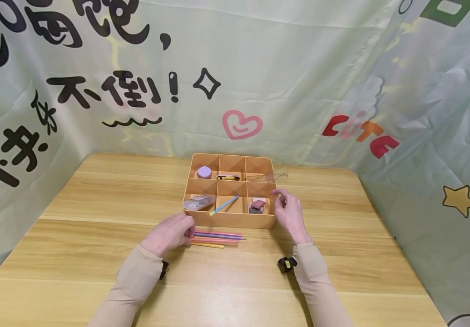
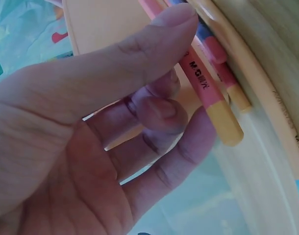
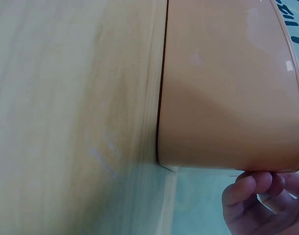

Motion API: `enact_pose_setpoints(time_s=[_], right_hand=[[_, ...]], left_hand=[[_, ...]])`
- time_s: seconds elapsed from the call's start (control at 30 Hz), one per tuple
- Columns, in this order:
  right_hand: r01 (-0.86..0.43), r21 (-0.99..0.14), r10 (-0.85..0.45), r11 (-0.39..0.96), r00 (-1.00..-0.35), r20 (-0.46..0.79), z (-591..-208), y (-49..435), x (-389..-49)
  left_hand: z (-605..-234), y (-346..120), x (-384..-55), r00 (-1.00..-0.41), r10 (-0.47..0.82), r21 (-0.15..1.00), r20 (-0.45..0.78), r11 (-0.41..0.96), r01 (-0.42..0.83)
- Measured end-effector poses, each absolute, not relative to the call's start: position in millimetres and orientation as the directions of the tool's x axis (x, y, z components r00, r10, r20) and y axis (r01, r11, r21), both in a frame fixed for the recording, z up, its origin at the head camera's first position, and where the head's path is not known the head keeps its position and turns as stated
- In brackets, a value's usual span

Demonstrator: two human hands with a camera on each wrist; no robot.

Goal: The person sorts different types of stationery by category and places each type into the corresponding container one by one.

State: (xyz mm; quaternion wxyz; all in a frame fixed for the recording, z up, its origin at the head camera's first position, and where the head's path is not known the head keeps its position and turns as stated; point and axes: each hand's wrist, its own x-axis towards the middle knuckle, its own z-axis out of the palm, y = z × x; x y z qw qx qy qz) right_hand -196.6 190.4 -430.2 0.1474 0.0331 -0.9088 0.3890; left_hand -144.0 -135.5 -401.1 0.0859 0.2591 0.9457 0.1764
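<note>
An orange six-compartment organizer box [image 1: 226,220] stands on the table. In front of it, in the head view, lie several pencils [image 1: 218,241], pink, purple and yellow. My left hand [image 1: 171,232] is at their left ends; in the left wrist view its thumb and fingers pinch a pink pencil [image 2: 201,81] with a yellow end. My right hand [image 1: 289,211] grips the box's right wall near the rim; in the right wrist view its curled fingers [image 3: 242,190] touch the box's outer side. A blue pencil [image 1: 224,205] leans in the front middle compartment. Erasers [image 1: 258,205] lie front right.
A clear case [image 1: 198,202] sits front left in the box. The back row holds a purple round item [image 1: 204,172], pens [image 1: 228,178] and a clear set square [image 1: 277,175] jutting past the right wall. A printed cloth [image 1: 292,81] hangs behind the wooden table [image 1: 341,268].
</note>
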Motion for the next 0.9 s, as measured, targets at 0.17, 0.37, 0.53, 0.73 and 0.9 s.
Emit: enact_pose_setpoints(time_s=[0.17,0.37,0.53,0.73,0.9], right_hand=[[-0.174,-0.700,0.055,0.693,-0.955,0.292,-429.6,190.1,-196.6],[-0.171,-0.700,0.056,0.693,-0.956,0.289,-429.0,190.0,-196.1],[-0.168,-0.699,0.054,0.695,-0.957,0.284,-429.2,190.0,-196.0],[-0.168,-0.697,0.052,0.697,-0.957,0.284,-429.6,190.3,-196.3],[-0.170,-0.696,0.053,0.697,-0.957,0.287,-429.5,190.1,-196.8]], left_hand=[[-396.7,-134.8,-142.7,-0.841,0.536,0.392,-0.073,0.791,0.470],[-385.0,-138.5,-135.8,-0.814,0.580,0.397,-0.016,0.751,0.527],[-374.3,-142.7,-128.8,-0.792,0.608,0.418,0.053,0.707,0.571],[-365.6,-150.0,-123.3,-0.742,0.654,0.449,0.149,0.624,0.640],[-356.1,-155.6,-117.0,-0.732,0.662,0.485,0.159,0.593,0.642]])
